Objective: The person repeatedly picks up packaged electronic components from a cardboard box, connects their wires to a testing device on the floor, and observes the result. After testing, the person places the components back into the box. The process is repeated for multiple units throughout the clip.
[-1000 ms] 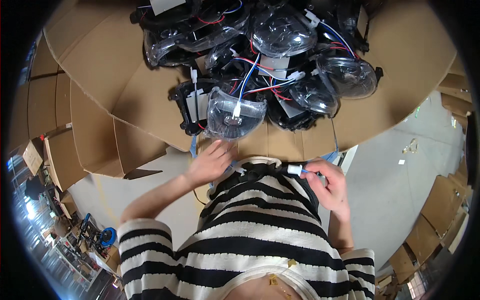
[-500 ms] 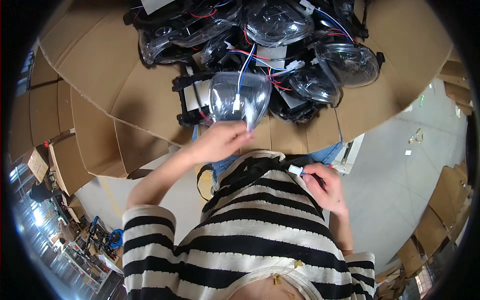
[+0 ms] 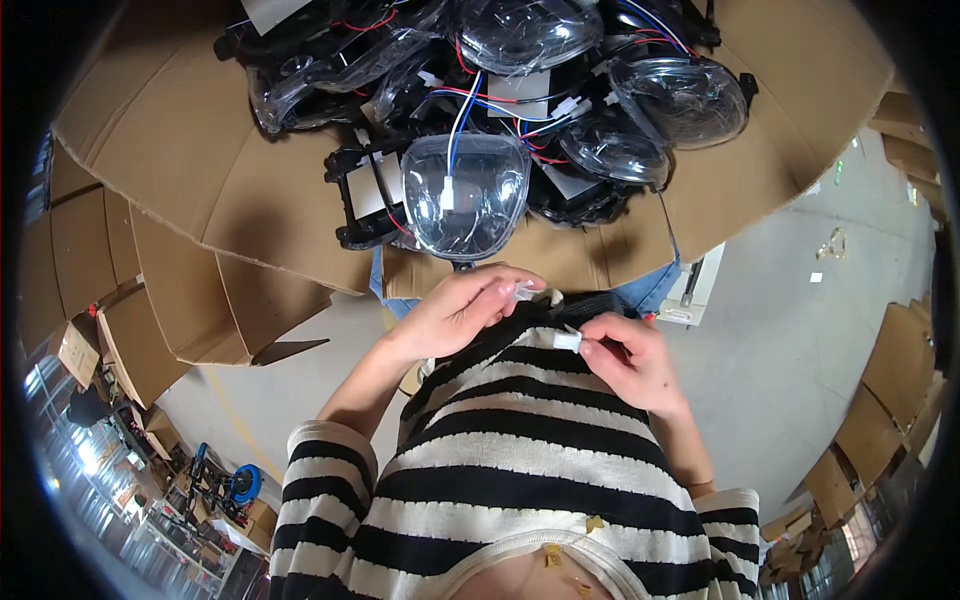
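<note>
My left hand (image 3: 468,308) is closed, pinching a small translucent white plastic piece (image 3: 524,291) in front of my waist. To its right, my right hand (image 3: 632,360) pinches a white plug connector (image 3: 567,341) between thumb and fingertips; its wires are mostly hidden by the fingers. The two small parts are close together but apart. Just beyond my left hand lies a clear-lensed lamp (image 3: 440,235) on the cardboard. Blue and white wires run over that lens and end in another white connector (image 3: 447,192).
Several black-backed lamps with clear, film-wrapped lenses (image 3: 690,105) are heaped at the far side on cardboard (image 3: 310,215). Red, blue and white wires (image 3: 500,98) tangle among them. Open cardboard flaps (image 3: 210,300) stand at left, and more boxes (image 3: 880,400) line the right.
My left hand has come back from the lamp's near edge toward my right hand, bringing the small translucent piece. My right hand has shifted slightly left with its connector.
</note>
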`<state>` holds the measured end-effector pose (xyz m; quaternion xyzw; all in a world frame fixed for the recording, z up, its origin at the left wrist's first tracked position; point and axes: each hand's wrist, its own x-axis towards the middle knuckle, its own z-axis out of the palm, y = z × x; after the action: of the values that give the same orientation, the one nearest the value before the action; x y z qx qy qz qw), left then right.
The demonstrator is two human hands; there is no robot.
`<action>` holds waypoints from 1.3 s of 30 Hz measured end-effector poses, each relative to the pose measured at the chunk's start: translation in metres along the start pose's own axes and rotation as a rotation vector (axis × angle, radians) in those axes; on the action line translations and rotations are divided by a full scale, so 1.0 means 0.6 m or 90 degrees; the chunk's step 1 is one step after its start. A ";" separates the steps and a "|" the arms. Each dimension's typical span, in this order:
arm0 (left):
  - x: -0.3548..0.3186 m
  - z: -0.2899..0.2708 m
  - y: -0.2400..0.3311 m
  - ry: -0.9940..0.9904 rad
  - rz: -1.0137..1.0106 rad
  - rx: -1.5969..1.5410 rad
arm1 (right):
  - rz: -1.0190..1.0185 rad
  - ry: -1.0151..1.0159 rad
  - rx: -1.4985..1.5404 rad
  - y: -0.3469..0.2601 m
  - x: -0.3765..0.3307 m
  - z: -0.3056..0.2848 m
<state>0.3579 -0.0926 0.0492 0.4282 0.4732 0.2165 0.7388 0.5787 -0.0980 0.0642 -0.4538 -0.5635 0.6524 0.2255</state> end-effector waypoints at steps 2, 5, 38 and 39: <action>-0.001 -0.005 -0.007 0.005 -0.004 -0.047 | 0.000 -0.009 -0.003 -0.001 0.012 0.006; 0.000 -0.015 -0.013 -0.045 0.059 -0.147 | 0.010 -0.010 0.033 0.003 0.026 0.011; 0.012 -0.016 -0.011 0.091 0.370 0.283 | 0.034 0.085 -0.085 -0.009 0.052 0.030; 0.012 -0.016 -0.011 0.094 0.365 0.283 | 0.036 0.095 -0.088 -0.009 0.052 0.031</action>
<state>0.3525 -0.0868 0.0381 0.6768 0.4211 0.3371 0.5010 0.5465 -0.0814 0.0576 -0.5316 -0.5757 0.5823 0.2163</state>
